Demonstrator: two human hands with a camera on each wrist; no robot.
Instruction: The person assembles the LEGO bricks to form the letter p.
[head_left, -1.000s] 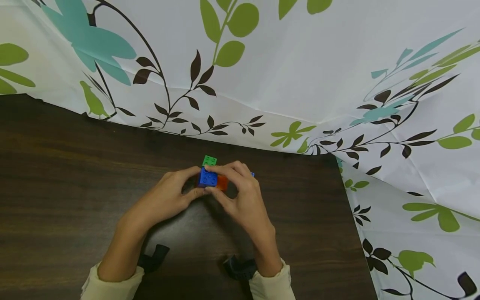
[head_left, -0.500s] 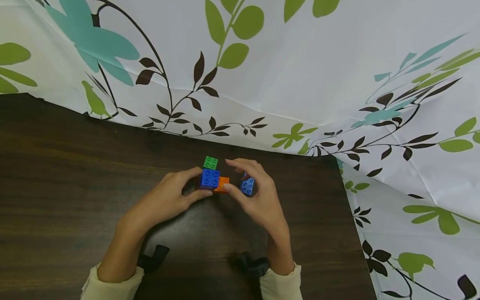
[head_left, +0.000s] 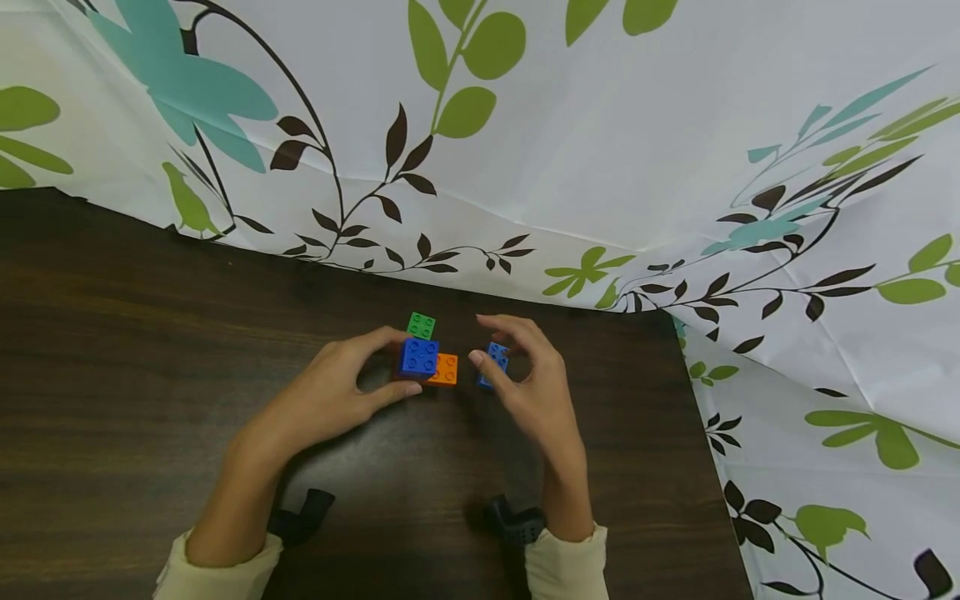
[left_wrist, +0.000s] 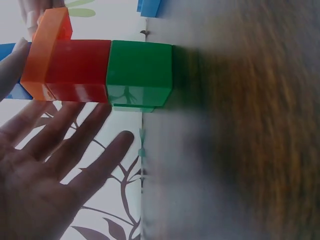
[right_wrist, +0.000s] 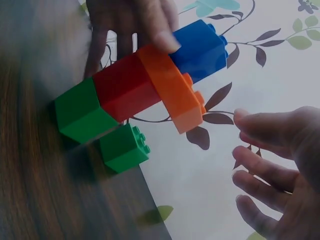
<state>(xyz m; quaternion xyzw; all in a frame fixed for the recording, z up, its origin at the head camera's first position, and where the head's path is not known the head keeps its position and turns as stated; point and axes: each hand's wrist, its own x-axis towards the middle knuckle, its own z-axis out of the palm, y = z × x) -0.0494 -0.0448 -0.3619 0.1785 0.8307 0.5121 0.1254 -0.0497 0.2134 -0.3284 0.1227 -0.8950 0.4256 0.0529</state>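
A toy brick tower stands on the table: green brick (right_wrist: 85, 110) at the bottom, red brick (right_wrist: 127, 85), sideways-jutting orange brick (head_left: 446, 369), dark blue brick (head_left: 418, 357) on top. My left hand (head_left: 341, 375) pinches its upper part between thumb and index finger, the thumb (right_wrist: 165, 40) at the orange and blue bricks; its other fingers extend behind. My right hand (head_left: 531, 379) is right of the tower, fingers loosely bent and holding nothing, over a lighter blue brick (head_left: 492, 365) on the table. The hand partly hides that brick; contact cannot be told.
A loose green brick (right_wrist: 124, 148) stands on the table just behind the tower. The dark wooden table (head_left: 135, 375) meets a leaf-patterned white cloth (head_left: 480, 200) at the back and right. Black straps (head_left: 516, 521) are on both wrists.
My right hand has let go of the dark blue brick on top and moved right, past the orange brick, to the lighter blue brick. The left hand stays at the tower.
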